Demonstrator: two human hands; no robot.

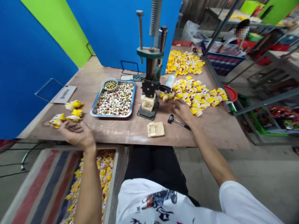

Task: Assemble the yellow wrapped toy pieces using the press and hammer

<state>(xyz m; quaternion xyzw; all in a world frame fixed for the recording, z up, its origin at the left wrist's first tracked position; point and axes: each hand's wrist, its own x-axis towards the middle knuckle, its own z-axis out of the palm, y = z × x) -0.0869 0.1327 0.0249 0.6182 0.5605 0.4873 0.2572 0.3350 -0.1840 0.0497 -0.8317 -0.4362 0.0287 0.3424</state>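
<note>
My left hand lies palm up at the table's front edge, just below a small heap of yellow-and-white packets. My right hand rests on the plywood table beside a larger spread of the same packets. A small black-headed mallet lies just left of that hand. Left of it stands a green metal hand press with a cream block at its base. A matching cream block lies loose in front.
A steel tray of small red-and-white pieces and a bowl of brass-coloured parts stand left of the press. Another packet heap lies behind it. Below the table is a packet-filled bin. A person sits at back right.
</note>
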